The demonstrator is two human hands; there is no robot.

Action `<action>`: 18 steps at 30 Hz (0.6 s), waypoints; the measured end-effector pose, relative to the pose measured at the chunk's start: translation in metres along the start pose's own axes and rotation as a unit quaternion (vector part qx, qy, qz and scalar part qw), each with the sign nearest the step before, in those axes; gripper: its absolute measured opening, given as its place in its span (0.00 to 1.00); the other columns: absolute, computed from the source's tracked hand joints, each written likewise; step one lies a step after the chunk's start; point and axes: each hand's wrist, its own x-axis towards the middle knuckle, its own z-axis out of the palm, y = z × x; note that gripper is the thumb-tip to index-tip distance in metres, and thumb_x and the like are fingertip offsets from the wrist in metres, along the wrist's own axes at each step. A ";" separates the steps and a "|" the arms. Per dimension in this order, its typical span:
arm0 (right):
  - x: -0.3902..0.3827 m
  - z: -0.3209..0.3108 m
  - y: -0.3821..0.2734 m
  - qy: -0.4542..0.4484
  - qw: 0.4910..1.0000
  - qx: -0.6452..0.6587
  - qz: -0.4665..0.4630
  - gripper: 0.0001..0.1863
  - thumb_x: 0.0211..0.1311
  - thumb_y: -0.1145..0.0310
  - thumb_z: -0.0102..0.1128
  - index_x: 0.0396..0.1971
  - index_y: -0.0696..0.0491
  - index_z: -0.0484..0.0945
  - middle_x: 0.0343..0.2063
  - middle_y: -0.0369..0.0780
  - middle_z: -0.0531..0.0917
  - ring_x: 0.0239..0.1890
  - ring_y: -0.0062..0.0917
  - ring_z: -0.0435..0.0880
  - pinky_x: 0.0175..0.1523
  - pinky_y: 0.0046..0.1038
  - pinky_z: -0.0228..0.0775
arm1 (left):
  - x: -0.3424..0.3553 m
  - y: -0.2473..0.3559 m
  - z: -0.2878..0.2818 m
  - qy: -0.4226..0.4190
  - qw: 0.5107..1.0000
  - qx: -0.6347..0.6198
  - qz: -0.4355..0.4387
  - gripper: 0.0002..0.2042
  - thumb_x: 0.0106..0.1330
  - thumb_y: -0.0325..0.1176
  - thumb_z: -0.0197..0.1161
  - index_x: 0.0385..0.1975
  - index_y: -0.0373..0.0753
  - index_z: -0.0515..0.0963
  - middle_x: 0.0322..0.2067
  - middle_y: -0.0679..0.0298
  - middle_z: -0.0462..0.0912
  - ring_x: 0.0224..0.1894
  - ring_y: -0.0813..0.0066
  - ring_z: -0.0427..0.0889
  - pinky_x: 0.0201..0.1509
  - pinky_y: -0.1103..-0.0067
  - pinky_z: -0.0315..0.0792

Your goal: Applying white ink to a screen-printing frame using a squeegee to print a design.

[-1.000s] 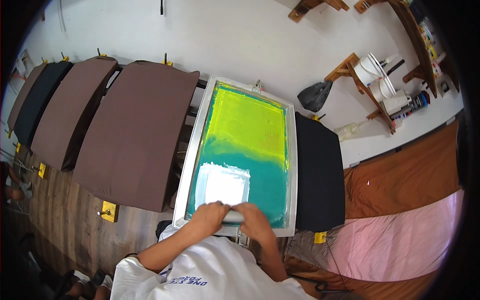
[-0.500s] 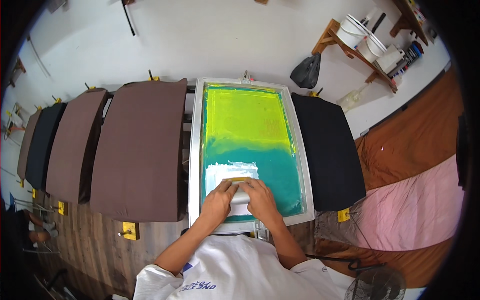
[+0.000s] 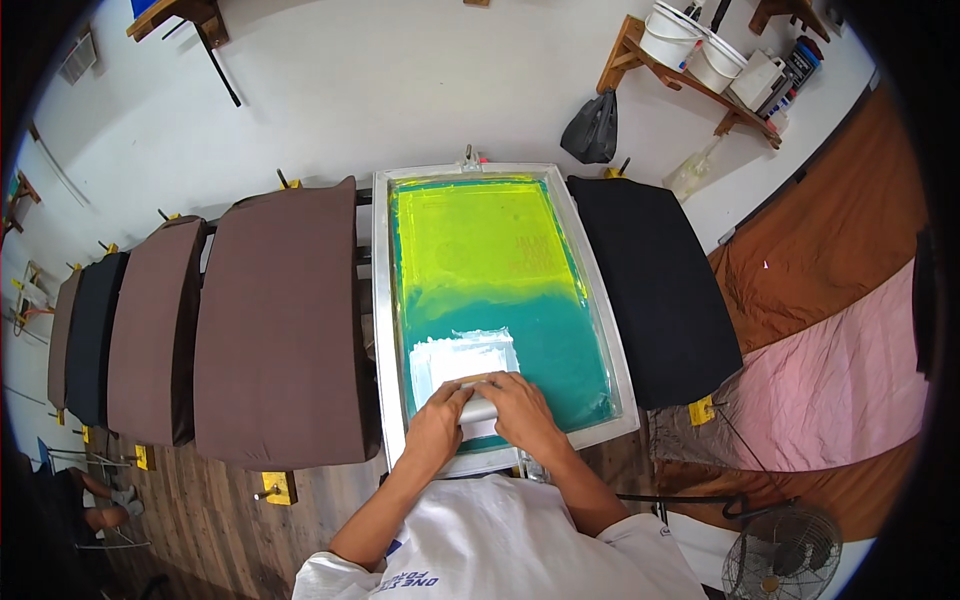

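Note:
A squeegee [image 3: 480, 408] with a pale body and a yellowish top edge rests on a screen-printing screen, close to its near end. My left hand [image 3: 437, 420] and my right hand [image 3: 517, 408] both grip it, fingers curled over the top and thumbs near each other. The screen has a silver metal frame [image 3: 384, 260] and a teal mesh [image 3: 545, 350], stained yellow-green over its far half. White ink [image 3: 465, 352] lies in a patch just beyond the squeegee. My fingers hide part of the squeegee, and its blade edge is not visible.
Brown fabric-covered platens [image 3: 280, 330] line up on my left, with a black one [image 3: 92, 340] among them. Another black platen [image 3: 655, 290] sits right of the screen. A wall shelf [image 3: 690, 92] bears white buckets [image 3: 672, 38]. A fan [image 3: 780, 555] stands at the lower right.
The squeegee and both hands have slid slightly toward me, leaving more of the white patch in sight. The head view has also shifted, showing more of the fan.

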 end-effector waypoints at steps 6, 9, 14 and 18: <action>-0.001 0.000 0.000 -0.014 1.000 0.012 -0.001 0.25 0.47 0.85 0.59 0.50 0.53 0.80 0.51 0.43 0.78 0.57 0.38 0.75 0.55 0.41 0.72 | -0.008 0.002 -0.002 0.000 1.000 -0.015 -0.009 0.32 0.44 0.10 0.58 0.56 0.35 0.76 0.59 0.47 0.75 0.58 0.46 0.77 0.60 0.64 0.75; 0.001 -0.008 -0.007 -0.027 1.000 -0.010 -0.010 0.25 0.47 0.84 0.59 0.49 0.53 0.80 0.51 0.43 0.79 0.57 0.39 0.76 0.54 0.41 0.72 | -0.010 0.006 -0.004 0.003 0.999 -0.040 -0.026 0.33 0.43 0.09 0.58 0.56 0.34 0.76 0.58 0.48 0.76 0.58 0.45 0.77 0.60 0.64 0.74; 0.002 -0.004 -0.004 -0.009 1.000 -0.010 -0.005 0.23 0.48 0.84 0.58 0.47 0.53 0.81 0.50 0.43 0.79 0.56 0.40 0.76 0.52 0.41 0.72 | -0.004 0.004 -0.008 0.011 0.999 -0.031 -0.006 0.32 0.44 0.11 0.59 0.55 0.35 0.76 0.59 0.48 0.75 0.55 0.44 0.78 0.58 0.63 0.76; -0.015 -0.005 -0.007 -0.058 0.998 0.028 0.011 0.26 0.44 0.87 0.56 0.48 0.56 0.80 0.49 0.45 0.79 0.55 0.42 0.76 0.58 0.40 0.70 | -0.021 0.013 -0.004 -0.046 0.998 -0.020 -0.039 0.29 0.47 0.12 0.59 0.55 0.33 0.76 0.56 0.46 0.76 0.51 0.46 0.81 0.56 0.65 0.77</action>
